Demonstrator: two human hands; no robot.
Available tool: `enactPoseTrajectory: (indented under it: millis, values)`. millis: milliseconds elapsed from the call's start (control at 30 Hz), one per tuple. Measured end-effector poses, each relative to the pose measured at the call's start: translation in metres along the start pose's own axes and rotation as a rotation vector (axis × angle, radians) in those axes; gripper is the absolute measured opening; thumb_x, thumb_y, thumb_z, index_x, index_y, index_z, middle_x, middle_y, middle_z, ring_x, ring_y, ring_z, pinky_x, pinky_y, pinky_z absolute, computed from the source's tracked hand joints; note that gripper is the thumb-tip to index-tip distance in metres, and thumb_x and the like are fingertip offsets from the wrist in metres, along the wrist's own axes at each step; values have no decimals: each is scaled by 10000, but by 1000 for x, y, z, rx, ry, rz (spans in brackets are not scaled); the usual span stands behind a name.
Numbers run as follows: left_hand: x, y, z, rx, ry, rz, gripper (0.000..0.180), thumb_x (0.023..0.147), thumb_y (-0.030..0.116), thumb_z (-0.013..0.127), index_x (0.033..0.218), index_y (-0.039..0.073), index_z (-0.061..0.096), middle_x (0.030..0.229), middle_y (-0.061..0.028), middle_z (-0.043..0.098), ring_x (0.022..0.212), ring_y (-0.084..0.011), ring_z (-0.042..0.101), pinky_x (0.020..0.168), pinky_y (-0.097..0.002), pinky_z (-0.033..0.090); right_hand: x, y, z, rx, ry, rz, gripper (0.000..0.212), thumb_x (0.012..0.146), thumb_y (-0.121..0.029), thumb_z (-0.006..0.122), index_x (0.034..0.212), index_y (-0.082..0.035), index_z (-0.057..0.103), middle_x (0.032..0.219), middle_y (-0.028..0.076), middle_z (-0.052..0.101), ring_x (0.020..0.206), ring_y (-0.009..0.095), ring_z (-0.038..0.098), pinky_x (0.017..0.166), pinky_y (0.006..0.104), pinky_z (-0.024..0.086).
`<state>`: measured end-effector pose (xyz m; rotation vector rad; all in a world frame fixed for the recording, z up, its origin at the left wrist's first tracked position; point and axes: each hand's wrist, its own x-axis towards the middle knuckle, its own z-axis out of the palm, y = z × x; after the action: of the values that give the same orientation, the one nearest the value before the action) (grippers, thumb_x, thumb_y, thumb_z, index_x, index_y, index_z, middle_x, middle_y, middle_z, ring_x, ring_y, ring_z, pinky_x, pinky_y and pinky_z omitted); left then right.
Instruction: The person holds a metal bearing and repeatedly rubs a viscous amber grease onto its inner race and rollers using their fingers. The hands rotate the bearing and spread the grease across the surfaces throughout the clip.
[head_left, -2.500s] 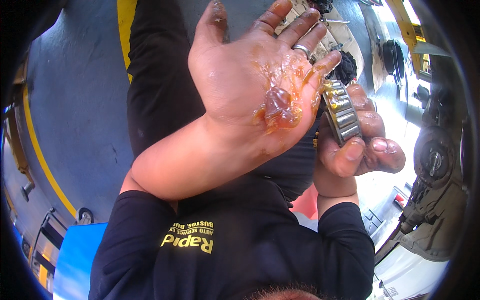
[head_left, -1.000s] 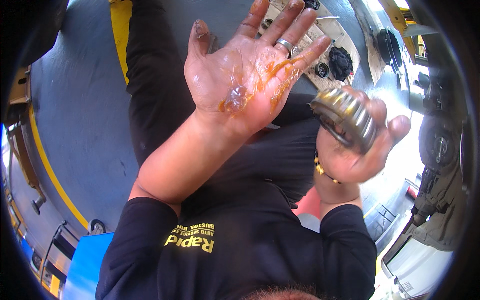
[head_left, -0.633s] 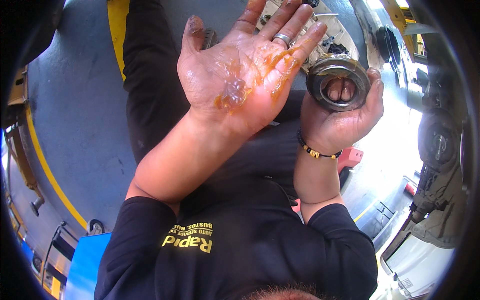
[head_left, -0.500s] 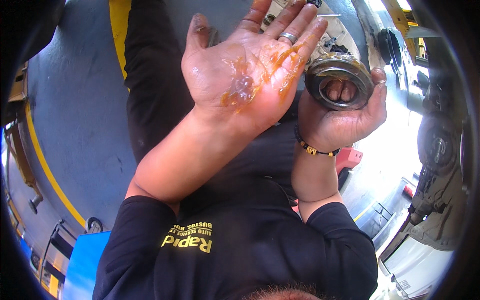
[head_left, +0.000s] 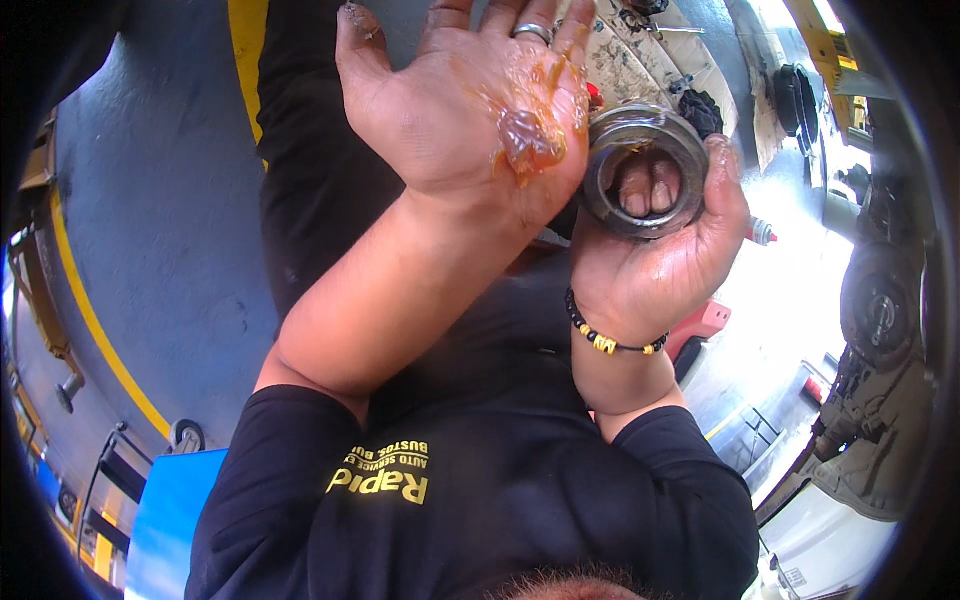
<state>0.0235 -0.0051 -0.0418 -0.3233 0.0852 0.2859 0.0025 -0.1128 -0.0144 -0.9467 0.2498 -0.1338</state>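
Note:
My left hand (head_left: pixel 430 120) is held palm up with its fingers stretched out, a ring on one of them. A glossy lump of amber grease (head_left: pixel 530 145) lies on the palm on the side facing my right hand, with smears running toward the fingers. My right hand (head_left: pixel 640 280), also palm up, grips a greasy metal wheel bearing (head_left: pixel 640 128), thumb along its outer side. Fingertips of that hand show through the bearing's centre hole. The bearing's rim is right beside the edge of my left palm, by the grease; whether they touch I cannot tell.
Beyond my hands lies a stained cardboard sheet (head_left: pixel 640 65) with small parts and a black crumpled item (head_left: pixel 701 112). A vehicle's wheel hub (head_left: pixel 882 308) is at the right. A blue panel (head_left: pixel 175 525) stands at lower left, near a yellow floor line (head_left: pixel 105 345).
Both hands have shifted a little to the left. The bearing has tilted, so its hole faces me more openly. The grease now sits in a thicker lump nearer the palm's edge.

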Motion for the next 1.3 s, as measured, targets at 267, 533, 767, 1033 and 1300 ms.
enactPoseTrajectory:
  millis: [267, 533, 767, 1033, 1300]
  values:
    - [14, 9, -18, 54, -48, -79, 649, 1012, 591, 428, 1221, -12, 545, 1376, -261, 463, 1385, -384, 414, 1224, -551, 323, 4, -16, -19, 144, -124, 287, 218, 1058, -260, 593, 1139, -68, 657, 991, 65, 703, 931, 161, 682, 829, 305, 555]
    - [6, -3, -7, 16, 4, -235, 634, 1043, 562, 346, 1230, -7, 554, 1383, -254, 509, 1385, -401, 455, 1195, -576, 357, 11, -48, -19, -13, -78, 93, 245, 1073, -262, 564, 1134, -47, 663, 800, 75, 627, 692, 141, 525, 659, 261, 449]
    - [-14, -16, 5, -11, 29, -343, 624, 1041, 558, 347, 1221, 8, 579, 1393, -254, 525, 1411, -403, 445, 1158, -636, 373, 40, -64, -45, -68, -542, -290, 289, 1008, -139, 640, 1270, -62, 549, 931, 92, 660, 734, 129, 606, 660, 246, 489]
    - [-22, -20, 3, 13, 49, -325, 623, 1026, 577, 379, 1195, 11, 580, 1367, -252, 552, 1382, -390, 476, 1170, -609, 378, 38, -37, -30, -292, -377, -441, 380, 946, -99, 675, 1269, -105, 475, 940, 75, 640, 737, 102, 567, 643, 237, 469]
    - [-10, -13, -9, 1, 13, -217, 620, 1025, 584, 390, 1186, 11, 566, 1358, -252, 552, 1349, -391, 497, 1169, -576, 388, 2, -31, -21, -165, -459, -121, 335, 948, -139, 648, 1236, -129, 477, 975, 83, 651, 732, 110, 570, 618, 238, 466]
